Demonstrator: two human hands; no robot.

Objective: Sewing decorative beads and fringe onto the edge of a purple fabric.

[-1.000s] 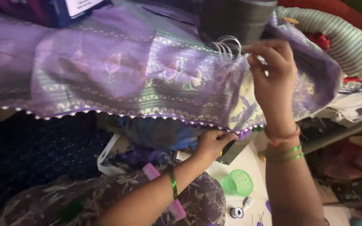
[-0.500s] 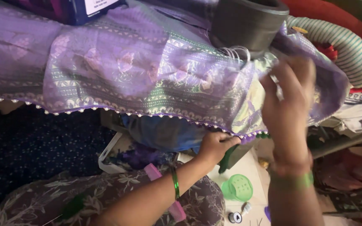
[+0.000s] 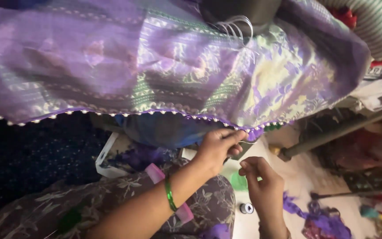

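Purple fabric (image 3: 155,66) drapes across the whole upper frame, its lower hem — the beaded edge (image 3: 124,111), a row of small pale beads — running from far left down toward centre right. Below the hem there is open room: dark blue cloth at left, pale floor (image 3: 297,177) at right. The right side is crowded by a dark metal bar (image 3: 332,135) slanting up and loose purple scraps (image 3: 319,217) on the floor.

Left hand (image 3: 215,148) reaches up from the lap, fingers closed together in a pinch on the beaded edge where a small purple tassel (image 3: 256,132) hangs. A green bangle (image 3: 169,194) sits on that wrist. Right hand (image 3: 261,177) is just below and beside it, not touching the fabric; thumb and fingertips drawn together as if nipping something fine — whether a needle or thread is in them, cannot tell.

The fabric is sheer, shiny, woven with pale green-gold floral and band patterns, bunched over a dark object at top centre, where loops of white thread (image 3: 237,26) lie.

Nearby: a green round lid-like thing (image 3: 237,181) between the hands, a small thread spool (image 3: 246,208) on the floor, a pink flat object (image 3: 155,172) on the patterned lap (image 3: 111,199).
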